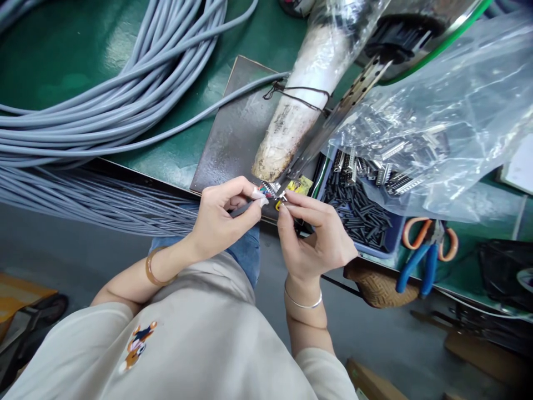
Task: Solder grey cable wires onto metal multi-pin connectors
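Observation:
My left hand (pixel 227 214) pinches the end of a dark grey cable (pixel 241 209); white covers wrap its thumb and index fingertips. Thin coloured wires (pixel 266 190) fan out from there toward a small metal connector (pixel 281 195). On the other side, my right hand (pixel 314 230) has its thumb and index finger closed at the connector, with a small yellow piece (pixel 278 205) beside the thumb tip. A perforated metal iron (pixel 320 133) slants down from above, its tip right over the connector. Fingers partly hide the connector.
A white tube with a scorched end (pixel 287 128) hangs over a dark board (pixel 225 144). Coiled grey cable (pixel 166 89) lies at left. At right stand a blue tray (pixel 393 239) of black sleeves, a plastic bag (pixel 466 111) with metal connectors, and pliers (pixel 428 261) on the edge.

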{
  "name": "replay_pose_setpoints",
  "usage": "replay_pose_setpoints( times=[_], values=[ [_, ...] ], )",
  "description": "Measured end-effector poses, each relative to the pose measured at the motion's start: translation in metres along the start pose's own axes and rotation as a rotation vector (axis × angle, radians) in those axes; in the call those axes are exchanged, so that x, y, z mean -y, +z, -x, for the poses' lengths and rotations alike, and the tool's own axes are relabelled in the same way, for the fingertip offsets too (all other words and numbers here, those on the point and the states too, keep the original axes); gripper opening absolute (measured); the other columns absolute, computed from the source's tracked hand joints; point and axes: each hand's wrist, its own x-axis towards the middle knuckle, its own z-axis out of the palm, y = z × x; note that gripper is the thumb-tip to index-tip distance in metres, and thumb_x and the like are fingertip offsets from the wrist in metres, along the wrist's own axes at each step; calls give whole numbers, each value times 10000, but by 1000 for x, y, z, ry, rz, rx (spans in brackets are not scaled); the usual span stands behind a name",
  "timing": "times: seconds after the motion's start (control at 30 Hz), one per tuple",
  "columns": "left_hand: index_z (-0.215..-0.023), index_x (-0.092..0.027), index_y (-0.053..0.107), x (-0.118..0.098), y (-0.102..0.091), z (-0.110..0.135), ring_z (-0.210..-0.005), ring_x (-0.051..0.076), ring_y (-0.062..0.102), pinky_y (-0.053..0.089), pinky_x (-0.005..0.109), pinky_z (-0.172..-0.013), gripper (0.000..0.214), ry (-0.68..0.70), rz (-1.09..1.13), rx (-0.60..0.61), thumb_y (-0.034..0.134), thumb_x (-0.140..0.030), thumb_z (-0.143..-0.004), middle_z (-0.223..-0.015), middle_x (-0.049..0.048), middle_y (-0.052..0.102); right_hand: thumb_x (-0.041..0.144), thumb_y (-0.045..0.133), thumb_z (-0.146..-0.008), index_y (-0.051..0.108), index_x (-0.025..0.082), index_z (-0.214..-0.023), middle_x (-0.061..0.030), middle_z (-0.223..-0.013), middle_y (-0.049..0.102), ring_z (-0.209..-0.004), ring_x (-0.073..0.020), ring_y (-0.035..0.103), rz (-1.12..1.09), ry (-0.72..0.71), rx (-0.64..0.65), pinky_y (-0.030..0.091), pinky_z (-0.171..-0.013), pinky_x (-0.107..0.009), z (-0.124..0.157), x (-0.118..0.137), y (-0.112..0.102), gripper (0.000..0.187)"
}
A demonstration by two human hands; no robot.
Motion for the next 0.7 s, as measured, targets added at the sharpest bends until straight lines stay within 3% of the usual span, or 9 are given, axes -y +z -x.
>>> replay_pose_setpoints(
  times=[0.37,0.57,0.7],
  values=[
    [-749,-165,638,-1,0,3,-577,67,538,418,179,-519,149,-58,38,33,769,-202,-809,-673,-10,606,108,797,-850,713,224,-970,-25,-1001,817,-868,-157,793,47,-35,31,652,-779,-267,3,-1,-2,187],
    [-721,-170,582,-9,-2,-3,-393,29,440,319,156,-371,258,-270,241,105,821,-256,-767,-538,-57,563,134,784,-871,694,233,-963,-6,-954,810,-837,-154,790,60,-11,23,646,-772,-273,2,0,1,162],
    [-721,-155,595,-13,-4,-6,-357,32,472,324,151,-335,253,-382,330,150,830,-245,-743,-578,-18,660,156,782,-880,662,231,-932,5,-914,803,-824,-154,791,66,6,14,634,-746,-263,3,1,1,150]
  ],
)
